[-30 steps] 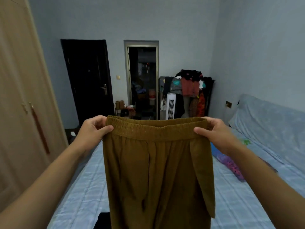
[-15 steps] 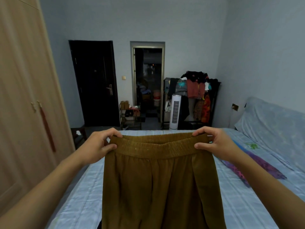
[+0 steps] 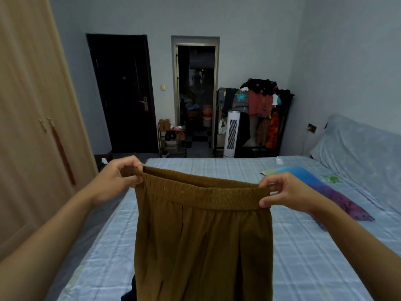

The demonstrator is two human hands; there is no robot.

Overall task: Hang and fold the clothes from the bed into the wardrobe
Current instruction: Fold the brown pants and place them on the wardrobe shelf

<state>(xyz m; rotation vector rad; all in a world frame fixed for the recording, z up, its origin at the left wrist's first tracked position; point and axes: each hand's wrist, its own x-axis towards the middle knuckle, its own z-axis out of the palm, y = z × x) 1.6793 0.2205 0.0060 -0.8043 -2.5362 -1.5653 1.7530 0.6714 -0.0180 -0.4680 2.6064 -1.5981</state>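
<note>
Bed point(image 3: 217, 170) first: its checked sheet runs away from the person toward the far wall, and a blue and purple cloth point(image 3: 325, 192) lies on its right side, well apart from the work. Along the left edge stands the wardrobe point(image 3: 32, 127), its doors closed, nearer the left arm than the right. Between the two arms hangs a pair of brown trousers point(image 3: 201, 246), held up over the bed with the elastic waistband point(image 3: 201, 194) stretched roughly level from side to side and the legs dropping straight down out of view, so the long axis is vertical. The left hand point(image 3: 115, 181) pinches the left end of the waistband; the right hand point(image 3: 288, 192) pinches the right end, thumb below and fingers above. The hands are well apart, with the band taut between them. My judgement is that folding comes next, which means bringing the hands together or lowering the legs onto the sheet.
</note>
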